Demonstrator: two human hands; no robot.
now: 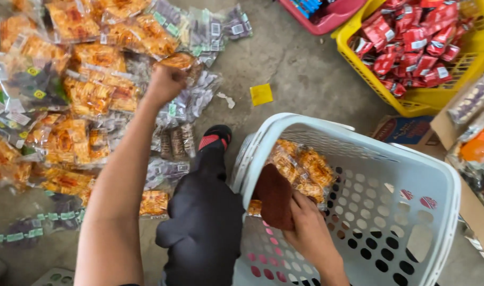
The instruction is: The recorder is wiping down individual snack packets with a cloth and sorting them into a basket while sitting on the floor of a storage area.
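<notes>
Orange clear-wrapped snack packets (300,167) lie inside the white perforated plastic laundry basket (443,175), where the right hand (305,228) grips a brown cloth (274,196) at its rim. Left of the basket, the left hand (165,82) seems clenched on another packet (178,61), which could slip, or the basket could tip.

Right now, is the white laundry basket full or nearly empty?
Nearly empty: the white laundry basket holds only a few orange snack packets; its perforated walls show bare.

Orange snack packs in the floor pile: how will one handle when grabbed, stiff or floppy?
Probably floppy: the left hand closes on an orange snack pack of thin clear film that crinkles. Likely light, since the packs lie loosely heaped. The glossy film may be slippery, so a pinch grip could slide.
</notes>
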